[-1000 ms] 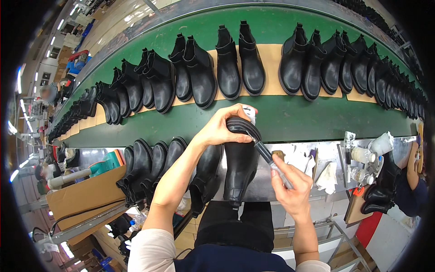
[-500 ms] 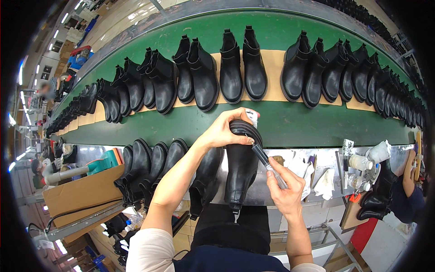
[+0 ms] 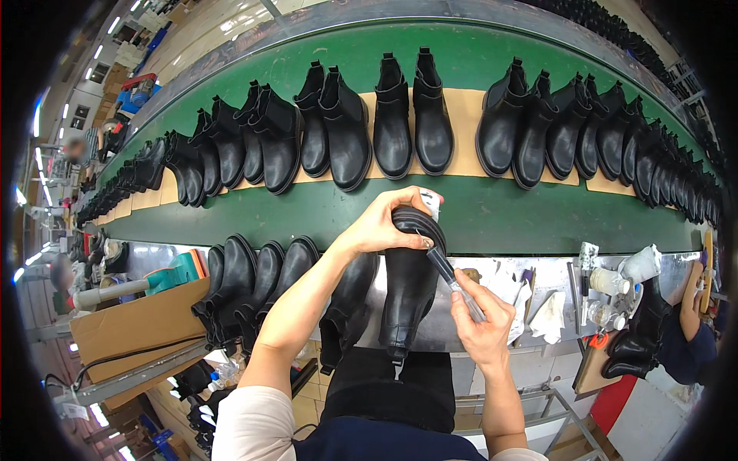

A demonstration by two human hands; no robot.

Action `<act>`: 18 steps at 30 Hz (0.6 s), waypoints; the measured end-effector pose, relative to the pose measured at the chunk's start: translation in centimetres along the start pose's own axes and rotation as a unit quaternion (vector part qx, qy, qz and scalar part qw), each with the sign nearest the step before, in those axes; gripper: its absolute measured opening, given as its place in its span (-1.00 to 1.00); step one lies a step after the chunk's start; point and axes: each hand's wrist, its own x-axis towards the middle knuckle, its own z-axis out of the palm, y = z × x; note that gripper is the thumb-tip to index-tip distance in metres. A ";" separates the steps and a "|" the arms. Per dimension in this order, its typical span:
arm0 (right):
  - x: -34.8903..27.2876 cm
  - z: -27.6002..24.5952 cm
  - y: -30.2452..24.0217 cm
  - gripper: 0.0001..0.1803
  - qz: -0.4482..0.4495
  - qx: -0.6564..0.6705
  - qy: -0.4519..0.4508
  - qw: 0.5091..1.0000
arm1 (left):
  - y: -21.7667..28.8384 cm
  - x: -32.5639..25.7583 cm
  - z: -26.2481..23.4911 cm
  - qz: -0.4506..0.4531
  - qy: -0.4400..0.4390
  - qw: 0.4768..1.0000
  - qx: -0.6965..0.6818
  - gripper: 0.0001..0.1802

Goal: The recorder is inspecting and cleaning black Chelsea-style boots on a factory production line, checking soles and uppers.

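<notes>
While your left hand (image 3: pixel 388 225) clamped the black boot's (image 3: pixel 407 296) sole, near bench centre | right hand (image 3: pixel 480 323) pinched the brush (image 3: pixel 450 276) against its edge | sole-edge touch-up looked midway; near-left boots (image 3: pixel 254 284) apparently waited.

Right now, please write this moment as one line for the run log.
left hand: grips black boot at toe | right hand: holds pen-like tool against sole edge | behind: green conveyor belt with boots

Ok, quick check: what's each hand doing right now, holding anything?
Left hand: closed over the sole end of the black boot, holding it.
Right hand: fingers closed on a slim pen-like tool, tip at the boot's sole.
</notes>
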 end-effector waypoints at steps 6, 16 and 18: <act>0.1 -0.3 -0.2 -0.65 0.000 -0.006 -0.004 1.000 | -0.2 0.0 0.1 0.009 0.000 1.000 -0.011 -0.63; 0.3 -0.1 0.2 -0.65 -0.040 -0.022 0.011 0.999 | -0.2 0.3 0.2 0.025 -0.003 0.999 -0.020 -0.65; 0.3 -0.1 0.1 -0.65 -0.030 -0.020 0.004 0.999 | -0.1 0.2 0.2 0.023 -0.001 1.000 -0.018 -0.65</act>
